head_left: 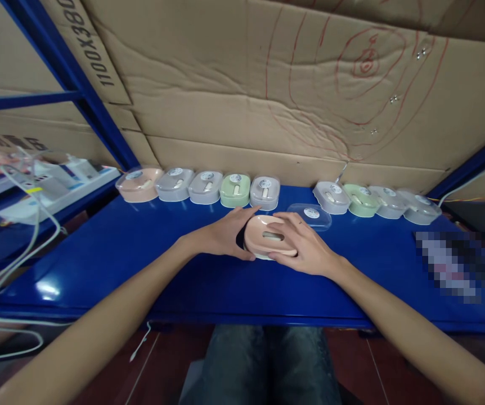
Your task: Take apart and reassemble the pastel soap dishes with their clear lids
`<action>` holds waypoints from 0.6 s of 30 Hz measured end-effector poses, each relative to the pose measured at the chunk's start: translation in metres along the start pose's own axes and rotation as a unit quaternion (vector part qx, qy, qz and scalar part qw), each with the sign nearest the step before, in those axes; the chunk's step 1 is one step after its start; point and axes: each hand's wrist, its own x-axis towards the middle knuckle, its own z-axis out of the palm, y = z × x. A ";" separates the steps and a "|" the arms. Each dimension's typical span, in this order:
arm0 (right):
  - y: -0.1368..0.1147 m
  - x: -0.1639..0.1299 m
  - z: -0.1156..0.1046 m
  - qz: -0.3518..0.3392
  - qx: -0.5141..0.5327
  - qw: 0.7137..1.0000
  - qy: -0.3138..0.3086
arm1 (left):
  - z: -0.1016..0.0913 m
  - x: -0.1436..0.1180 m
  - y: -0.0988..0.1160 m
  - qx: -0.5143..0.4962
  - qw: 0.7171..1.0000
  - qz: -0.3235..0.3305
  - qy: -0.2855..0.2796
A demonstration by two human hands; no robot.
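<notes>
A pink oval soap dish (256, 241) with a long slot in its middle is between my hands, just above the blue table. My left hand (229, 232) curves round its left side, thumb at the near edge and fingers at the far edge, a dark gap showing by the palm. My right hand (308, 244) grips the right side, with fingers reaching over the top by the slot and the thumb at the near rim. Behind my right hand lies a clear lid (320, 219) with a round white sticker, flat on the table.
Along the back stand lidded soap dishes in two groups, including a pink one (139, 185), a green one (234, 190) and another green one (361, 199). White cables (35, 225) and power strips (73, 174) are at left. A blurred-out item (449, 264) lies at right.
</notes>
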 end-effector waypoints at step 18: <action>-0.002 0.003 -0.002 0.021 -0.006 0.999 -0.049 | -0.002 0.005 0.019 0.000 0.998 0.069 0.002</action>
